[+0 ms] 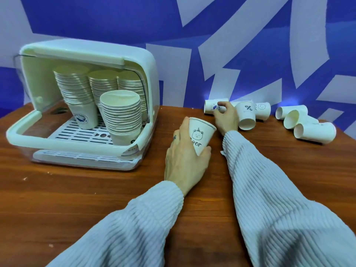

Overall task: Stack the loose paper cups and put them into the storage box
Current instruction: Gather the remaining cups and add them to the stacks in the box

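Your left hand (185, 155) holds the bear cup (201, 136) upright, just right of the storage box (82, 105). Your right hand (225, 117) pinches a fallen cup (212, 108) farther right of the box. Lift it base-first and seat it squarely inside the bear cup.
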